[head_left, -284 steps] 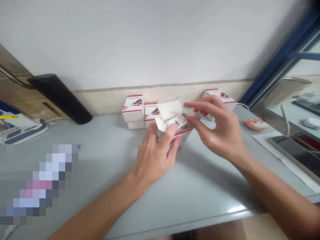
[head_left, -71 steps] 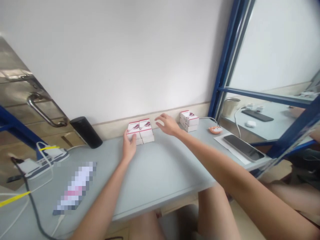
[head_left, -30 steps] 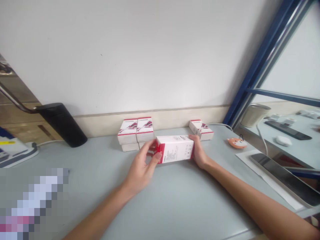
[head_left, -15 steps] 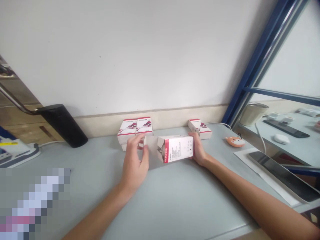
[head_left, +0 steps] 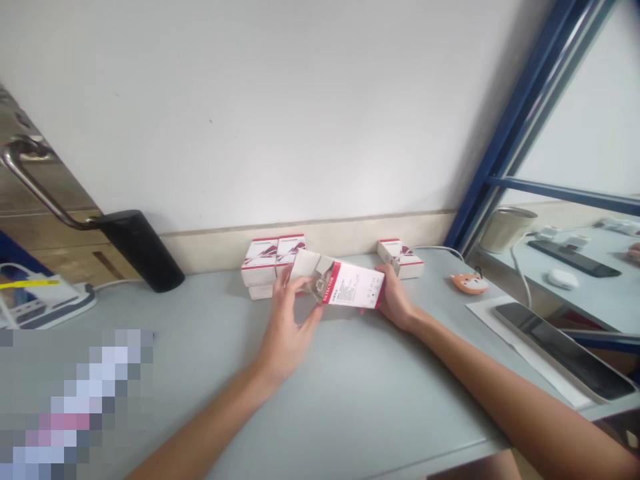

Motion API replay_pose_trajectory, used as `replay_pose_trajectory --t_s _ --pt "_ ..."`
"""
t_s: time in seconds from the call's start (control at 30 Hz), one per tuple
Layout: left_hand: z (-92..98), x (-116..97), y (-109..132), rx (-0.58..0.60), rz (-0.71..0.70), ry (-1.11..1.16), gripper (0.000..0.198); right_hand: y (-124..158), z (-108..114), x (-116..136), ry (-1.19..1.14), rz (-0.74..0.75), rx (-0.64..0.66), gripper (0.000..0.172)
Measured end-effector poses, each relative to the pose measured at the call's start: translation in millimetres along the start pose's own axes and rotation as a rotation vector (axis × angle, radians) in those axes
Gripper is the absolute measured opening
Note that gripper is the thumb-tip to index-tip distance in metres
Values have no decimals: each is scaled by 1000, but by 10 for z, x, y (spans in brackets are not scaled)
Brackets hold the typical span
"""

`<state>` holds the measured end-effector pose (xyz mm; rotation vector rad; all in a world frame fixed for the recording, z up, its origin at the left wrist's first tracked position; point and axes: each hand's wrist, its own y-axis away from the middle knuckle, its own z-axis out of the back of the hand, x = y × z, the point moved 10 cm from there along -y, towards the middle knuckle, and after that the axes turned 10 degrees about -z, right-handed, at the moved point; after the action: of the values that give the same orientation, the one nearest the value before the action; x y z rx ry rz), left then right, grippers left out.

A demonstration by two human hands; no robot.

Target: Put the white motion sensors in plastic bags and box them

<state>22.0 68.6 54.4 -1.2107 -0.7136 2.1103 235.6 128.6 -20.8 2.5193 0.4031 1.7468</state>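
Observation:
A white and red detector box (head_left: 353, 290) lies on its side, lifted a little off the grey table (head_left: 350, 400). My right hand (head_left: 395, 301) grips its right end. My left hand (head_left: 287, 327) is at its left end, fingers on the opened end flap (head_left: 306, 265). Just behind stands a stack of matching white and red boxes (head_left: 267, 263). One more such box (head_left: 400, 259) lies to the right by the wall.
A black cylinder (head_left: 143, 250) leans at the back left, with a white power strip (head_left: 45, 303) further left. At right lie an orange fox-shaped charm (head_left: 470, 285), a white cable and a dark tablet (head_left: 560, 350) on white paper. A blue frame (head_left: 520, 127) bounds the right.
The box's left end flap has come open under my left fingers, and the box has tilted and lifted slightly. My right hand has kept its hold on the other end.

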Motion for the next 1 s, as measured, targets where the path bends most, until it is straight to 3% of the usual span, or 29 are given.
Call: replay_pose_trajectory --t_s 0.17,0.27,0.37,0.47,0.53,0.73,0.87,1.0 --pt "153 96 -23 -144 -11 86 13 60 -20 40 323 82 -12 40" --pt "305 -26 -57 -220 -101 71 5 236 -163 256 646 313 -78 35" --pt "348 -152 -88 -207 -164 50 9 550 -358 518 722 627 -156 43" --pt "285 -285 -96 -128 -241 -20 12 866 -627 642 788 898 -100 36" --pt "241 -390 -84 -91 -310 -44 14 978 -764 649 890 986 -62 34" --pt "115 -712 -10 41 -505 43 40 994 -813 711 1004 968 -39 34" --pt "25 -864 46 132 -579 52 55 993 -783 743 876 942 -19 27" --pt "-17 -946 73 154 -609 -14 56 938 -651 738 703 881 -97 19"
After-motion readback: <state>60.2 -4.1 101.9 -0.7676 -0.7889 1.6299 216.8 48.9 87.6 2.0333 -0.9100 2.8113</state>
